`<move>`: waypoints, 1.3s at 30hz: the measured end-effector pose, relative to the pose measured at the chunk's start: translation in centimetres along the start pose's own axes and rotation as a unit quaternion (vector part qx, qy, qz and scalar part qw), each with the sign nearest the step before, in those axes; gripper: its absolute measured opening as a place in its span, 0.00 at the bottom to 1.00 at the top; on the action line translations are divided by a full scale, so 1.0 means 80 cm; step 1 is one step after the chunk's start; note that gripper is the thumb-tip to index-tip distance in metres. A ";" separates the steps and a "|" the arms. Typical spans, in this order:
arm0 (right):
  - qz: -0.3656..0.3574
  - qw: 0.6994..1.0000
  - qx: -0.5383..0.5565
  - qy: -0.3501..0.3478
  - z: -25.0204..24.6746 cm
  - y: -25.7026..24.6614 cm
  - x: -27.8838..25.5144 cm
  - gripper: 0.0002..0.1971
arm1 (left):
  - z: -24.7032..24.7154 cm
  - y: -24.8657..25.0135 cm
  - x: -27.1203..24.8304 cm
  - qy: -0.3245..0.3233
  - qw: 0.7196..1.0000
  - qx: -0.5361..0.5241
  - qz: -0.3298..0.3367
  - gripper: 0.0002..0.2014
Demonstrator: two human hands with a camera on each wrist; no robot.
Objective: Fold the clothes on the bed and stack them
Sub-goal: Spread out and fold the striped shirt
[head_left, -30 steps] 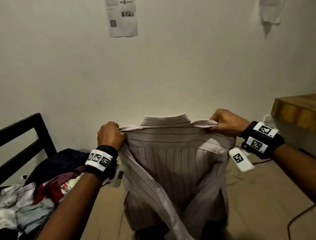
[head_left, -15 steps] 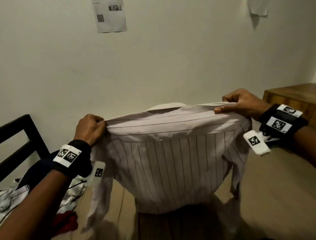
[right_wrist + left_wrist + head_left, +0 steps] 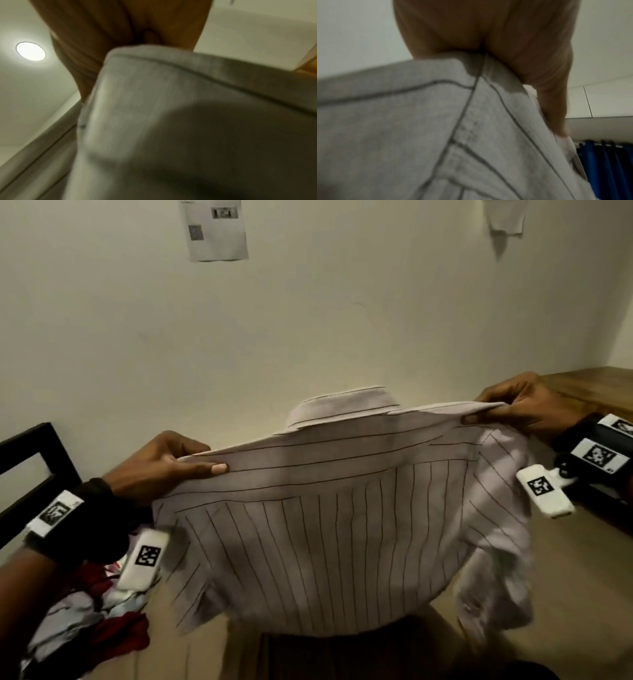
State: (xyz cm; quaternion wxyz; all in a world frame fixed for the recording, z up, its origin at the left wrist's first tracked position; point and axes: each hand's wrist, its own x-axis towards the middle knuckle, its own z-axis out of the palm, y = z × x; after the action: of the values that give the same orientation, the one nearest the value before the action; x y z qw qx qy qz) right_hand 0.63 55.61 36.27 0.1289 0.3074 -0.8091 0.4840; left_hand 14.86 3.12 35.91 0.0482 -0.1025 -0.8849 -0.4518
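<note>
Nearest, along the bottom of the head view, the bed (image 3: 565, 583) lies bare and tan under the hanging hem. To the near left a pile of unfolded clothes (image 3: 102, 628) sits on it, red and pale pieces tangled together.

Above the bed hangs the striped shirt (image 3: 325, 542), held up in the air with its back panel toward the person and its collar (image 3: 342, 409) at the top, on the far side. Its long axis at this moment runs left to right, shoulder to shoulder, with the body dropping straight down and the right sleeve bunched and dangling at the lower right.

The left hand (image 3: 168, 463) pinches the left shoulder seam, thumb lying flat along the yoke and fingers curled behind; the left wrist view shows cloth drawn into that grip (image 3: 488, 40). The right hand (image 3: 524, 409) holds the right shoulder the same way, and sits higher and farther off than the left, so the shoulder line tilts up to the right. In the right wrist view the folded edge runs up into the right grip (image 3: 130, 29).

Both hands are at the shirt's top corners, well apart, with the shirt stretched between them. I judge the next move to be laying it flat on the bed; for that, the bare stretch right of the pile is the open ground.

Farther off stand a dark bed frame (image 3: 34, 460) at left, a wooden tabletop (image 3: 582, 385) at right, and a wall with a paper sheet (image 3: 215, 231).
</note>
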 end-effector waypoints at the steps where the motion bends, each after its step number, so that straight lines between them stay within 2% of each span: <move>1: 0.002 1.000 0.008 0.010 -0.003 0.001 0.002 0.09 | -0.003 0.002 -0.002 0.009 1.000 -0.023 0.014 0.18; 4: 0.033 0.999 0.016 0.021 -0.002 0.019 0.025 0.06 | -0.014 -0.007 0.019 0.012 0.999 -0.039 0.030 0.19; 7: 0.093 0.990 -0.056 -0.089 0.010 0.062 0.086 0.08 | -0.023 -0.049 0.085 -0.032 0.998 -0.056 -0.008 0.12; 8: 0.115 0.981 -0.101 -0.119 0.015 0.071 0.097 0.07 | -0.024 -0.060 0.101 -0.052 0.998 -0.040 -0.019 0.12; 10: 0.143 0.961 -0.192 -0.141 0.043 0.125 0.154 0.09 | -0.014 -0.105 0.164 -0.058 0.997 -0.015 -0.045 0.21; 12: 0.155 0.938 -0.290 -0.110 0.084 0.182 0.205 0.06 | 0.003 -0.156 0.234 -0.020 0.995 0.043 -0.083 0.33; 13: 0.165 0.925 -0.332 -0.088 0.114 0.224 0.235 0.03 | 0.016 -0.195 0.278 0.009 0.992 0.084 -0.096 0.35; 15: 0.207 0.904 -0.372 -0.046 0.168 0.298 0.286 0.10 | 0.039 -0.263 0.354 0.090 0.971 0.186 -0.119 0.25; 16: 0.228 0.902 -0.366 -0.031 0.194 0.329 0.301 0.13 | 0.051 -0.293 0.383 0.142 0.957 0.221 -0.125 0.18; 17: 0.244 0.908 -0.339 -0.027 0.221 0.363 0.313 0.17 | 0.064 -0.326 0.408 0.187 0.947 0.224 -0.131 0.15; 19: 0.281 0.923 -0.256 -0.055 0.279 0.423 0.313 0.28 | 0.099 -0.391 0.439 0.241 0.939 0.195 -0.146 0.26; 20: 0.285 0.924 -0.238 -0.098 0.313 0.451 0.296 0.34 | 0.122 -0.423 0.440 0.238 0.940 0.187 -0.156 0.33; 21: 0.277 0.922 -0.231 -0.142 0.343 0.475 0.269 0.37 | 0.145 -0.452 0.431 0.221 0.944 0.186 -0.161 0.37; 23: 0.254 0.904 -0.257 -0.230 0.402 0.515 0.193 0.35 | 0.190 -0.509 0.386 0.166 0.949 0.194 -0.185 0.38; 25: 0.230 0.886 -0.264 -0.306 0.446 0.533 0.106 0.28 | 0.222 -0.563 0.314 0.133 0.938 0.193 -0.257 0.36; 26: 0.235 0.875 -0.252 -0.340 0.458 0.537 0.065 0.30 | 0.231 -0.581 0.275 0.122 0.923 0.196 -0.308 0.35; 27: 0.250 0.858 -0.245 -0.376 0.467 0.538 0.026 0.37 | 0.237 -0.609 0.233 0.110 0.904 0.198 -0.362 0.34; 28: 0.271 0.835 -0.243 -0.413 0.474 0.536 -0.011 0.48 | 0.241 -0.629 0.188 0.100 0.877 0.204 -0.423 0.34; 30: 0.311 0.806 -0.250 -0.436 0.480 0.532 -0.071 0.69 | 0.250 -0.659 0.107 0.070 0.818 0.214 -0.529 0.42; 31: 0.324 0.797 -0.257 -0.440 0.482 0.534 -0.093 0.74 | 0.258 -0.662 0.076 0.048 0.796 0.200 -0.569 0.49; 32: 0.330 0.784 -0.271 -0.451 0.485 0.534 -0.108 0.77 | 0.266 -0.656 0.052 0.033 0.788 0.168 -0.591 0.52; 33: 0.326 0.765 -0.296 -0.470 0.491 0.529 -0.118 0.79 | 0.277 -0.651 0.030 0.036 0.798 0.133 -0.587 0.49; 34: 0.320 0.749 -0.322 -0.482 0.496 0.525 -0.123 0.79 | 0.290 -0.642 0.019 0.042 0.812 0.106 -0.572 0.43; 37: 0.338 0.725 -0.354 -0.484 0.513 0.515 -0.123 0.79 | 0.322 -0.623 0.012 0.059 0.849 0.053 -0.522 0.30; 39: 0.345 0.715 -0.365 -0.486 0.519 0.515 -0.118 0.80 | 0.331 -0.610 0.019 0.083 0.850 0.038 -0.519 0.18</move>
State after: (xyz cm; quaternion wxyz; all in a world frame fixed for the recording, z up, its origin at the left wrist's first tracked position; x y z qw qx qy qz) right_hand -13.98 37.44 -18.19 -0.3558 0.1289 -0.9241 -0.0538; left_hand 2.58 -3.10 -17.88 -0.1157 0.4112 -0.8185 -0.3841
